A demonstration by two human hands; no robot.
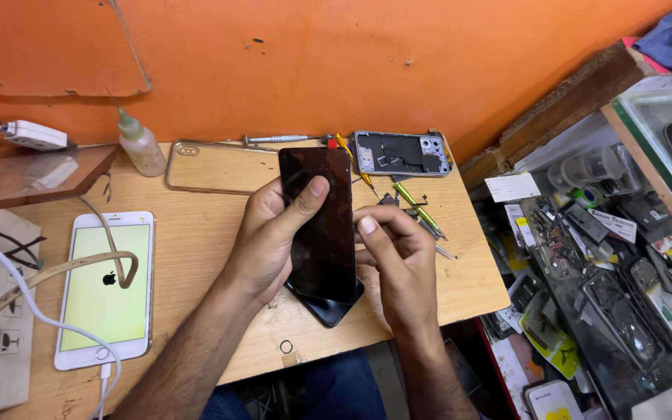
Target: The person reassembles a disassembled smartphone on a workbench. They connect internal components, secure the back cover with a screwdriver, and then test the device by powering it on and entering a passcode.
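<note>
Left hand [274,233] grips dark screen panel [320,225]; right hand [394,249] pinches its edge. Stripped phone frame [402,153] beyond them, unassembled.

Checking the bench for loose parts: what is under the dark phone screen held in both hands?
Under the dark screen a black phone body pokes out on the wooden table; the rest of it is covered.

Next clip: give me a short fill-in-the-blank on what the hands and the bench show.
1. The left hand and right hand hold a ____ phone screen panel.
2. The white phone on the wooden table has its screen ____.
3. The plastic bottle stands against the ____ wall.

Missing words: black; lit; orange
</note>
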